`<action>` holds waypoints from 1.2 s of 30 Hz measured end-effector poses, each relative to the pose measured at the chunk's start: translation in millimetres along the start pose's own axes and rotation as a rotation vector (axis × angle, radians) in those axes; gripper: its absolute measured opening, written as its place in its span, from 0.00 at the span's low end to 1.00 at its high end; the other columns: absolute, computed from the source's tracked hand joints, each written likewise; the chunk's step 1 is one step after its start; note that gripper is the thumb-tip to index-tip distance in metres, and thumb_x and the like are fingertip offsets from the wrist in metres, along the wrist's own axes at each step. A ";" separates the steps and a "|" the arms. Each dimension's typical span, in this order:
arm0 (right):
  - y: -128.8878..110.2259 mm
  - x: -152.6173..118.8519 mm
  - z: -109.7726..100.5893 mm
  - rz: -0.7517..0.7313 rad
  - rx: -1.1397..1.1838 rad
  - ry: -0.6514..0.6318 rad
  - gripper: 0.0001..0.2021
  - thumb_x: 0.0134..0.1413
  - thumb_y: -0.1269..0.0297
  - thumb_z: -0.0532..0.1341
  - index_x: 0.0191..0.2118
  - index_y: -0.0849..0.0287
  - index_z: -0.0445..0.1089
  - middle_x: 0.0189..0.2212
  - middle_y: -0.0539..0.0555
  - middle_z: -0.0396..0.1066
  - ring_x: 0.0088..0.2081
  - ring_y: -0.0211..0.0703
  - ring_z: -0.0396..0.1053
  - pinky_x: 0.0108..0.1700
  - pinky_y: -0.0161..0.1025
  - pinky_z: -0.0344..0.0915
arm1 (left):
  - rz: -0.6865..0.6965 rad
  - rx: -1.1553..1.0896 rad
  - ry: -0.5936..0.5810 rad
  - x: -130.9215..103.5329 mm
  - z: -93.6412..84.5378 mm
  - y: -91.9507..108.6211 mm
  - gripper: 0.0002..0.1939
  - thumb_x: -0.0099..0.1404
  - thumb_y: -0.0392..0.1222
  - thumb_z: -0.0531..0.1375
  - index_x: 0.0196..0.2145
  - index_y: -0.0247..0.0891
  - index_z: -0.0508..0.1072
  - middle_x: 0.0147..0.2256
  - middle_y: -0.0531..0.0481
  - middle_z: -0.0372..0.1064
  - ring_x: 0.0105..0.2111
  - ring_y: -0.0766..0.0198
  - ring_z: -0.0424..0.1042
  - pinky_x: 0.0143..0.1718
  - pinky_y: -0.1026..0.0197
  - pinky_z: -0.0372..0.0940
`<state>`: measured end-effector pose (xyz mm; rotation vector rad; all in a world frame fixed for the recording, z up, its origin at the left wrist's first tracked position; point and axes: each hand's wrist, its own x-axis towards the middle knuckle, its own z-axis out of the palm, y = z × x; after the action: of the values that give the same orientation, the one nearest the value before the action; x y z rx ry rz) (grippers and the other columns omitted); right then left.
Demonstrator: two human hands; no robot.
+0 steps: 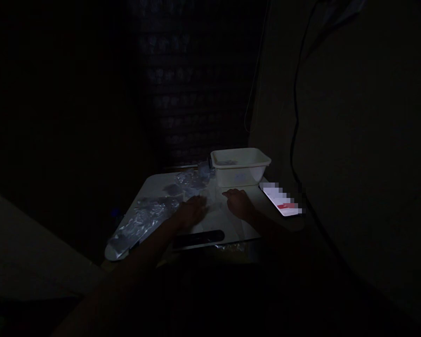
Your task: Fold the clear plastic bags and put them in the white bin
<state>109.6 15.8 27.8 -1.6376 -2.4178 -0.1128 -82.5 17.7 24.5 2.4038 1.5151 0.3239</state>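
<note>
My left hand [193, 211] rests low over the white tabletop [210, 227], fingers stretched forward and lying flat. To its right, my right hand [240, 203] is closed, with the thumb side pointing left. Faint, see-through plastic film [215, 199] seems to lie between the two hands. Whether the right fingers pinch it is too dark to tell. Crumpled clear plastic bags [145, 220] spread to the left of my left hand. Another heap of clear plastic [192, 178] lies beyond it. Just past my right hand stands a white plastic tub [240, 175].
A lit phone [282, 201] lies at the table's right side. A dark slot [198, 238] runs along the near edge. A black cable [294, 131] hangs down the right wall. Slatted shutters [175, 98] stand behind the table, and the room is very dark.
</note>
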 end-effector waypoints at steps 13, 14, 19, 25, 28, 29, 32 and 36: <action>-24.8 -18.0 34.7 -0.220 -0.041 -0.063 0.24 0.53 0.56 0.36 0.52 0.62 0.52 0.53 0.59 0.49 0.55 0.44 0.43 0.51 0.53 0.39 | 0.082 0.343 -0.245 -12.4 28.7 23.1 0.33 0.58 0.54 0.37 0.55 0.29 0.41 0.56 0.39 0.34 0.55 0.53 0.34 0.49 0.41 0.33; -22.6 -18.3 36.0 -0.208 -0.055 -0.057 0.24 0.53 0.56 0.36 0.52 0.63 0.52 0.53 0.59 0.49 0.55 0.45 0.44 0.51 0.53 0.39 | 0.076 0.340 -0.242 -12.4 28.6 24.0 0.33 0.58 0.54 0.38 0.55 0.30 0.42 0.56 0.39 0.34 0.55 0.53 0.34 0.49 0.41 0.33; -10.1 -16.1 35.4 -0.148 -0.096 0.001 0.23 0.53 0.56 0.39 0.51 0.63 0.54 0.53 0.60 0.50 0.55 0.46 0.44 0.50 0.54 0.41 | 0.054 0.283 -0.290 -11.3 21.0 28.6 0.35 0.56 0.58 0.38 0.55 0.30 0.42 0.56 0.39 0.32 0.55 0.54 0.32 0.49 0.42 0.33; 13.5 -11.7 18.0 0.059 -0.067 0.091 0.20 0.54 0.63 0.38 0.51 0.62 0.53 0.53 0.58 0.50 0.54 0.42 0.45 0.49 0.50 0.46 | 0.085 0.241 -0.429 -18.8 0.4 21.7 0.50 0.43 0.60 0.54 0.56 0.34 0.34 0.56 0.37 0.25 0.55 0.47 0.28 0.46 0.38 0.37; 27.9 -13.8 17.7 0.122 -0.090 0.093 0.20 0.54 0.64 0.39 0.50 0.62 0.54 0.53 0.58 0.51 0.54 0.43 0.45 0.48 0.49 0.47 | 0.128 0.284 -0.472 -27.4 2.8 25.2 0.54 0.37 0.56 0.59 0.56 0.36 0.34 0.56 0.34 0.25 0.54 0.44 0.28 0.45 0.37 0.36; 31.7 -14.9 19.2 0.133 -0.100 0.092 0.19 0.54 0.65 0.40 0.50 0.62 0.54 0.53 0.58 0.51 0.54 0.44 0.46 0.48 0.50 0.47 | 0.148 0.299 -0.469 -29.9 5.3 28.3 0.54 0.37 0.55 0.59 0.56 0.36 0.34 0.56 0.34 0.26 0.54 0.45 0.28 0.46 0.37 0.35; 38.9 -18.8 24.8 0.122 -0.133 0.093 0.19 0.54 0.66 0.40 0.49 0.62 0.55 0.53 0.58 0.51 0.54 0.45 0.45 0.47 0.50 0.47 | 0.196 0.318 -0.431 -34.5 11.5 39.0 0.49 0.42 0.54 0.58 0.55 0.37 0.37 0.56 0.36 0.26 0.54 0.47 0.27 0.46 0.38 0.33; 43.6 -24.0 29.0 0.025 -0.155 0.067 0.18 0.54 0.68 0.40 0.47 0.59 0.58 0.52 0.57 0.52 0.54 0.45 0.45 0.47 0.50 0.48 | 0.240 0.182 -0.401 -32.3 8.3 44.3 0.38 0.47 0.48 0.57 0.54 0.40 0.46 0.56 0.40 0.34 0.55 0.49 0.34 0.47 0.41 0.38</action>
<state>154.4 15.8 -8.4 -1.6987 -2.3903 -0.3537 -56.2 -30.6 31.0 2.5929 1.1241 -0.2496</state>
